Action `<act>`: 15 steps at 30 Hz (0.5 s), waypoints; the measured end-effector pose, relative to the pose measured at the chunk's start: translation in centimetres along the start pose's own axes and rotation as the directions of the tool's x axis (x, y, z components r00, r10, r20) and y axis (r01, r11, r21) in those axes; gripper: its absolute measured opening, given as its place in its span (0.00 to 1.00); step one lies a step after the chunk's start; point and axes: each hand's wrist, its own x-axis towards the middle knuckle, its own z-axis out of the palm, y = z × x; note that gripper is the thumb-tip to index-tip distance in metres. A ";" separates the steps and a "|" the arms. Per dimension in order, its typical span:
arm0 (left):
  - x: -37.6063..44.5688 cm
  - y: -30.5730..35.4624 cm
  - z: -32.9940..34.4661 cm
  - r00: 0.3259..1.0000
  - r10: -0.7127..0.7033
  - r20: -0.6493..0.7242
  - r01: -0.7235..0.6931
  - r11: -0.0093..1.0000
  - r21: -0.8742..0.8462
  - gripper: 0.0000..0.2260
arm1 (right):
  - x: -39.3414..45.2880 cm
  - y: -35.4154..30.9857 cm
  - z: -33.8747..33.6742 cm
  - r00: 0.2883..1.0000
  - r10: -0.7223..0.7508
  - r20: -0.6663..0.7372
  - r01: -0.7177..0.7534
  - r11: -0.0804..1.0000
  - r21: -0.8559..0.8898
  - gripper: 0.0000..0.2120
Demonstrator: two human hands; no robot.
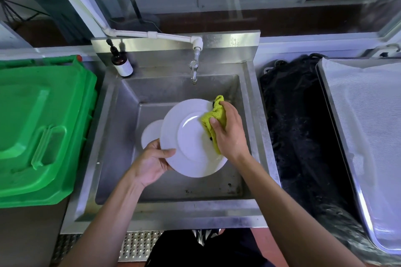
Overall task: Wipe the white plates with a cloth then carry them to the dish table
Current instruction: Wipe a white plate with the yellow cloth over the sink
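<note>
The right hand [230, 132] presses a bunched, fluffy yellow-green cloth [213, 122] against the right side of a glossy white plate [191, 138], its grip curled round the fabric, while the left hand [152, 161] pinches the plate's lower-left rim over a steel sink [112, 136]. Wiping looks midway — a second white plate [150, 133] waits underneath, and none is carried yet.

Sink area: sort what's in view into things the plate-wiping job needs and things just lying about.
For the job:
- large white plate, gripped by the left hand
- yellow cloth, pressed on it by the right hand
- second white plate underneath, in the sink

Lying about:
- green bin
- brown pump bottle
- tap
- black bag
- metal tray
</note>
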 end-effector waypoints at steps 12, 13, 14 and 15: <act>1.7 3.2 -0.9 0.996 -0.082 0.032 0.072 0.969 0.238 0.17 | 0.1 -3.9 3.8 0.963 -0.267 0.037 0.268 0.932 -0.243 0.21; 1.9 3.6 -1.0 0.996 -0.083 0.031 0.072 0.963 0.262 0.19 | -0.1 -4.2 4.2 0.963 -0.269 0.027 0.267 0.928 -0.260 0.20; 2.0 4.0 -1.0 0.996 -0.086 0.032 0.074 0.957 0.281 0.20 | -0.2 -4.4 4.5 0.963 -0.268 0.018 0.263 0.925 -0.276 0.20; 2.2 4.3 -1.1 0.995 -0.089 0.036 0.075 0.952 0.296 0.21 | -0.3 -4.7 4.7 0.964 -0.265 0.010 0.256 0.923 -0.287 0.20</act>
